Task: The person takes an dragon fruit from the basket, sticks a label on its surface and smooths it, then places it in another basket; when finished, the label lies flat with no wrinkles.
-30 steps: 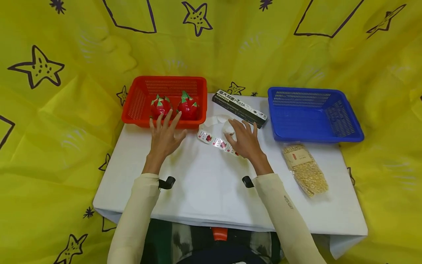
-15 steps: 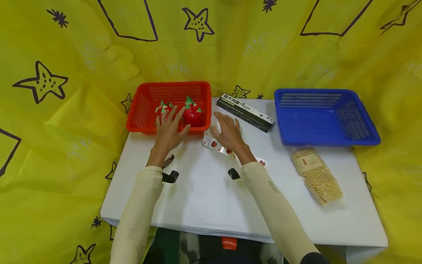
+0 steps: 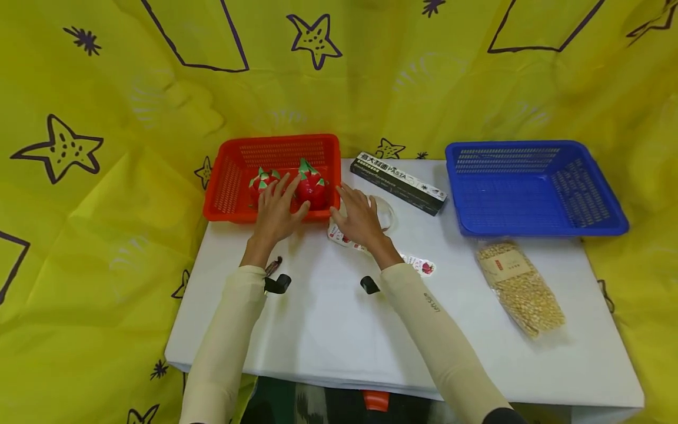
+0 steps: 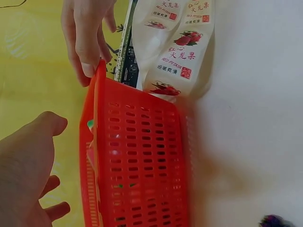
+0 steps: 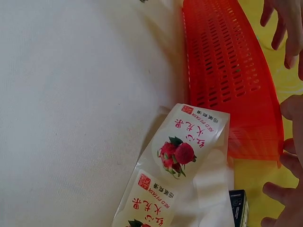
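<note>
My left hand reaches over the front of the red basket, fingers spread and thumb apart, holding nothing. Inside the basket are two red dragon fruits with green tips, one partly behind my left fingers and the other to its right. My right hand is at the basket's front right corner. Its loosely bent fingertips are right at the rim in the right wrist view. Under that hand lies a strip of dragon fruit stickers, printed RED PITAYA and leading to a white roll.
Behind the sticker roll lies a dark pasta box, slanted. A blue basket stands at the right, with a bag of pale yellow grains in front. A small dark item lies beside my left wrist. Yellow cloth hangs behind.
My right hand has left the sticker roll and moved left to the red basket's corner. The left hand stays over the basket's front. The head view has shifted slightly.
</note>
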{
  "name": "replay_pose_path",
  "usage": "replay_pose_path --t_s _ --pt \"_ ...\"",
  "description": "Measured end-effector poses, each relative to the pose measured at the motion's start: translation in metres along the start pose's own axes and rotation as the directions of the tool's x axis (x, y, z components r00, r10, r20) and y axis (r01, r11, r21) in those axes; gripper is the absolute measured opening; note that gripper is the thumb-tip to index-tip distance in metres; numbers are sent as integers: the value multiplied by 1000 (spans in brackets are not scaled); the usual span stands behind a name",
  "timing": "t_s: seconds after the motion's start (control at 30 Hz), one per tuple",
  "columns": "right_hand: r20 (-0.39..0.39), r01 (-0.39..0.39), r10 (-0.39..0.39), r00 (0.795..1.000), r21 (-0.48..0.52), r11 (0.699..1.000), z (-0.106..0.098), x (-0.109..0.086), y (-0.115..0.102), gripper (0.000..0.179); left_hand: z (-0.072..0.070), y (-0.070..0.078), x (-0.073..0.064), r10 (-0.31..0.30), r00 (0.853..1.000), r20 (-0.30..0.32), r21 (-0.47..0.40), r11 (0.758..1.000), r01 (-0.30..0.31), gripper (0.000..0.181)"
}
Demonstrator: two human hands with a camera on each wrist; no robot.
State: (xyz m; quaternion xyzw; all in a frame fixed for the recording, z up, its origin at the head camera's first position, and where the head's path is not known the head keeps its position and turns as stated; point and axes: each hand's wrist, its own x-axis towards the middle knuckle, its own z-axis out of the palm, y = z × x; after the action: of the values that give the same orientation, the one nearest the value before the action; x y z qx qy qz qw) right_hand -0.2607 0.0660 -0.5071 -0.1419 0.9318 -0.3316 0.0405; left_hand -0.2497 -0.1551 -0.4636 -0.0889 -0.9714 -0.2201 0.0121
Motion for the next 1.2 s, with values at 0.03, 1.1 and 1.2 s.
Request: replay_pose_path --t_s 0.03,1.1,1.2 --pt "4 -4 4 1000 2 1000 0 0 0 72 0 1 3 4 1000 3 -8 1000 -4 74" --pt "77 -66 72 994 -76 995 -7 -2 -8 76 39 12 74 -222 946 237 -116 960 255 89" --pt "75 -65 71 995 -78 995 -9 -2 -6 76 44 13 78 -245 948 204 -128 953 274 89"
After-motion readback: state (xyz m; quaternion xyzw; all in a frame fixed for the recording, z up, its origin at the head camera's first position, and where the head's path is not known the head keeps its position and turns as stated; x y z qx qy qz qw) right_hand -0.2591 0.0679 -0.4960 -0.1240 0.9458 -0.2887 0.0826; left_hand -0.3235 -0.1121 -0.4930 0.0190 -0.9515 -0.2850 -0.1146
